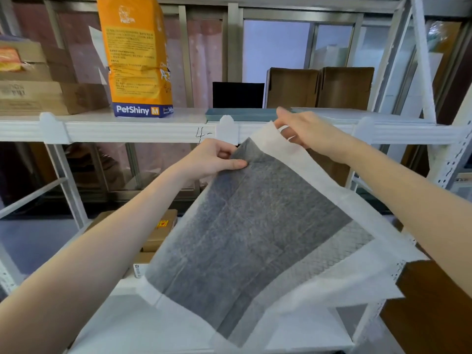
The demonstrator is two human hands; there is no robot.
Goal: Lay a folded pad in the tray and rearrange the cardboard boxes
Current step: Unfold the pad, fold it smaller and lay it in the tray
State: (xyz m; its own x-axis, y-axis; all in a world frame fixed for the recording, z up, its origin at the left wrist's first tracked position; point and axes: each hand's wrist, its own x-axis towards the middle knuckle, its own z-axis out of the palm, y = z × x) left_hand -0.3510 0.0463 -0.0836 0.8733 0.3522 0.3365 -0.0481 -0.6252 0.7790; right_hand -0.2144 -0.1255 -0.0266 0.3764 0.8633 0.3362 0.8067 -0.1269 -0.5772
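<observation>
Both hands hold up one pad (pixel 245 226) in front of a white metal shelf rack (pixel 127 129). The left hand (pixel 217 159) pinches the pad near its upper left corner, with the thumb lying flat on the grey face and the other fingers curled behind the edge, so the fingers are closed on the pad. The right hand (pixel 306 131) holds the white border at the upper right corner; its fingers are pressed together on this border, and the corner folds over them a little. The pad is grey in the middle with a wide white border, and it hangs in the air, sloping down from the hands toward the camera (its lower right part is turned over and shows a paler, quilted side). It is not in the tray: the tray (pixel 240 114), a flat blue-grey one, lies on the upper shelf board just behind and above the hands, and the right hand's fingertips are near its right end. Behind the tray stands a black panel (pixel 238 94), and to the right of it two open brown cardboard boxes (pixel 319 88) stand side by side, touching each other. On the same shelf board, to the left, an orange bag (pixel 135 54) marked "PetShiny M" stands upright, and further left there is a stack of flat cartons (pixel 33 85). On the lower shelf more boxes (pixel 161 233) are partly hidden behind the pad.
</observation>
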